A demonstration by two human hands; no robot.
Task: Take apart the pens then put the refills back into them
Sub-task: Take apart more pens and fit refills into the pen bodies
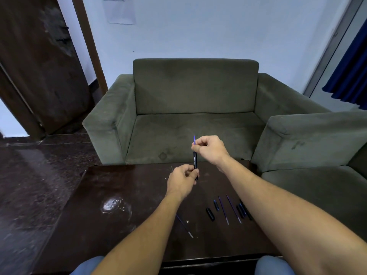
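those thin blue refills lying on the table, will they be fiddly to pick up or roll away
The loose refills look long and very thin, so probably light and slightly bendy. Lying flat on the glossy dark table, they would likely roll or skid if nudged.

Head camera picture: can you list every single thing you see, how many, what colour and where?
pen barrel: 1, black, upright between both hands
refill: 1, blue, sticking out of the barrel's top
loose refills: 2 clear ones, blue, on table under right forearm; another thin one near left forearm
small pen parts: several, black and blue, beside those refills; exact count unclear
table: 1, dark glossy brown, in front
armchair: 1, grey-green, behind table
second seat: 1, grey-green, right
door: 1, dark brown, left
curtain: 1, blue, far right
paper: 1, white, on wall
left hand: holds barrel bottom
right hand: pinches barrel top
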